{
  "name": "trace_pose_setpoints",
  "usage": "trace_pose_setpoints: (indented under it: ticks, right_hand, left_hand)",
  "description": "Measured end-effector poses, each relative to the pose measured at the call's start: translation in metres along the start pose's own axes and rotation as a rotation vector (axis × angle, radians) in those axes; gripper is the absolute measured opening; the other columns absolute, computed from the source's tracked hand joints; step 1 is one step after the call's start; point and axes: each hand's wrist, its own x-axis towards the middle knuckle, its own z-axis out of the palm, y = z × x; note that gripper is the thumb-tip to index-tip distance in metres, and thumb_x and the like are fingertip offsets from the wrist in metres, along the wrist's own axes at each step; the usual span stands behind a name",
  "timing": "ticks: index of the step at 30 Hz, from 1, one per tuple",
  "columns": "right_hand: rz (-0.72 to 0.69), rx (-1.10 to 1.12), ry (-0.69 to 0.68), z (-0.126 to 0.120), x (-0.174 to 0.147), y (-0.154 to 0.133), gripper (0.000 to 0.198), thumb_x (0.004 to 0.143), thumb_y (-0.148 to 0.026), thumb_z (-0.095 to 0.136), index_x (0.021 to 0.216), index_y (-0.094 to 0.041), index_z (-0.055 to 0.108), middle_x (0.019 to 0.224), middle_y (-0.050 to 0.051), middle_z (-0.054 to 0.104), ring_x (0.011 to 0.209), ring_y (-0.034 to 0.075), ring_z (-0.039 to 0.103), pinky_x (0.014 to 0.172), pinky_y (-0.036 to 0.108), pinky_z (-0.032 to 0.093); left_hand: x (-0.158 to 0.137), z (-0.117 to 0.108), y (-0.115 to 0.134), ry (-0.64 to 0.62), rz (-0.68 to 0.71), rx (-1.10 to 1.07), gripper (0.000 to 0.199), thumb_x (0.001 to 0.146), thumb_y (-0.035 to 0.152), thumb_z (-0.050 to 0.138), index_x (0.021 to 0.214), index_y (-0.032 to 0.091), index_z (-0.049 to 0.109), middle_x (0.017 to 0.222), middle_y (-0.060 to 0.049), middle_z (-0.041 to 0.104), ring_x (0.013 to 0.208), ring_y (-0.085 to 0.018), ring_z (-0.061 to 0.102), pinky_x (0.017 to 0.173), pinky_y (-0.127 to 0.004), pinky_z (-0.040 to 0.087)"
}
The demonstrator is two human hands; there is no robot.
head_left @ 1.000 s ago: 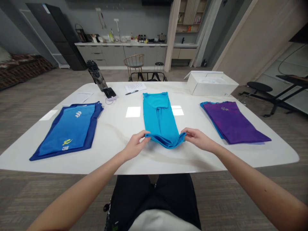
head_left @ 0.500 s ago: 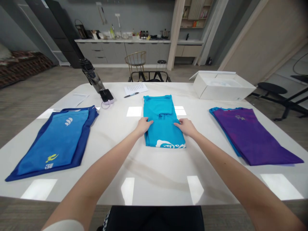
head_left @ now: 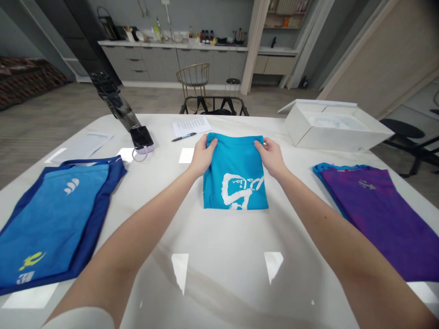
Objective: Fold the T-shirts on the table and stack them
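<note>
A folded turquoise T-shirt (head_left: 236, 169) with white brush-style lettering stands in the middle of the white table (head_left: 219, 265). At its far left corner my left hand (head_left: 202, 155) pinches the fabric between thumb and fingers. My right hand (head_left: 272, 155) grips the far right corner the same way. Both thumbs lie on the near face, and most of the other fingertips are hidden behind the cloth. The lettering faces me, and the lower edge appears to rest on the table.
Folded blue garments (head_left: 61, 214) lie on the left and a folded purple shirt (head_left: 373, 205) over a blue one on the right. Farther back are a handheld vacuum (head_left: 120, 109), a pen (head_left: 184, 136) on a printed sheet (head_left: 192, 125), and an open white box (head_left: 338, 125).
My hands have moved from the shirt's middle edges to its far corners. The shirt is folded shorter, its collar part is out of sight, and more white lettering shows. The view has shifted closer.
</note>
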Motion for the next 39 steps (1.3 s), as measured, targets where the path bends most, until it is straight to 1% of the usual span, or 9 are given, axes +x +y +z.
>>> trace_pose_setpoints:
  ticks: [7,10,13,16,19,22,27,32,39]
  right_hand:
    - [0.030,-0.296,0.115,0.030,0.087,0.035,0.033,0.095,-0.047,0.054,0.103,-0.018,0.067,0.091,0.006,0.069,0.088,0.024,0.063,0.082,0.035,0.052]
    - [0.162,-0.490,0.064,0.040,0.096,0.059,0.028,0.091,-0.040,0.062,0.105,-0.016,0.068,0.105,0.012,0.072,0.101,0.028,0.065,0.093,0.038,0.049]
    - [0.163,-0.550,0.020,0.042,0.087,0.075,0.039,0.087,-0.039,0.067,0.119,-0.017,0.064,0.114,0.014,0.071,0.106,0.030,0.065,0.095,0.040,0.048]
    - [0.142,-0.528,0.040,0.035,0.068,0.077,0.052,0.086,-0.041,0.068,0.132,-0.019,0.057,0.106,0.012,0.073,0.100,0.030,0.066,0.090,0.040,0.051]
    - [0.175,-0.492,0.043,0.027,0.045,0.072,0.056,0.083,-0.044,0.069,0.132,-0.021,0.056,0.100,0.009,0.073,0.093,0.029,0.067,0.085,0.038,0.052]
    - [0.224,-0.480,0.034,0.020,0.025,0.067,0.051,0.082,-0.043,0.069,0.127,-0.021,0.060,0.099,0.008,0.073,0.092,0.027,0.067,0.084,0.037,0.052]
    - [0.254,-0.481,0.020,0.014,0.006,0.061,0.040,0.079,-0.033,0.071,0.116,-0.021,0.065,0.093,0.007,0.072,0.086,0.025,0.067,0.080,0.035,0.052]
    - [0.242,-0.528,0.000,0.010,-0.002,0.061,0.037,0.084,-0.025,0.064,0.121,-0.021,0.061,0.090,0.006,0.071,0.085,0.024,0.066,0.076,0.032,0.050]
    - [0.228,-0.537,-0.008,0.008,0.000,0.066,0.036,0.085,-0.034,0.068,0.118,-0.021,0.064,0.094,0.007,0.071,0.086,0.023,0.066,0.078,0.032,0.049]
  left_hand:
    - [0.077,0.016,-0.061,0.090,-0.145,0.047,0.020,0.093,0.029,0.064,0.107,0.016,0.066,0.108,-0.008,0.071,0.103,-0.023,0.066,0.097,-0.038,0.051]
    - [0.079,0.014,-0.094,0.137,-0.334,0.184,0.035,0.085,0.018,0.068,0.119,0.013,0.062,0.115,-0.013,0.071,0.101,-0.024,0.067,0.095,-0.038,0.051]
    - [0.066,0.006,-0.106,0.122,-0.292,0.234,0.058,0.080,0.013,0.070,0.136,0.017,0.053,0.131,-0.015,0.065,0.109,-0.024,0.066,0.096,-0.037,0.049]
    - [0.042,-0.006,-0.090,0.127,-0.175,0.319,0.062,0.078,0.013,0.071,0.136,0.019,0.052,0.138,-0.015,0.059,0.113,-0.025,0.064,0.097,-0.036,0.048]
    - [0.005,-0.021,-0.061,0.110,-0.191,0.482,0.048,0.079,0.020,0.071,0.125,0.020,0.057,0.119,-0.012,0.067,0.096,-0.025,0.066,0.090,-0.038,0.050]
    - [-0.041,-0.032,-0.034,-0.051,-0.317,0.640,0.036,0.084,0.036,0.071,0.115,0.023,0.059,0.090,-0.006,0.069,0.083,-0.026,0.065,0.079,-0.038,0.049]
    - [-0.098,-0.037,-0.018,-0.234,-0.363,0.752,0.032,0.087,0.044,0.068,0.111,0.026,0.059,0.079,-0.002,0.066,0.073,-0.024,0.064,0.066,-0.033,0.044]
    - [-0.119,-0.044,-0.012,-0.192,-0.309,0.686,0.027,0.088,0.030,0.065,0.115,0.027,0.059,0.071,0.003,0.062,0.067,-0.019,0.061,0.063,-0.029,0.042]
    - [-0.118,-0.056,0.003,-0.235,-0.380,0.659,0.030,0.085,0.031,0.068,0.114,0.026,0.060,0.075,0.002,0.068,0.067,-0.019,0.064,0.065,-0.029,0.045]
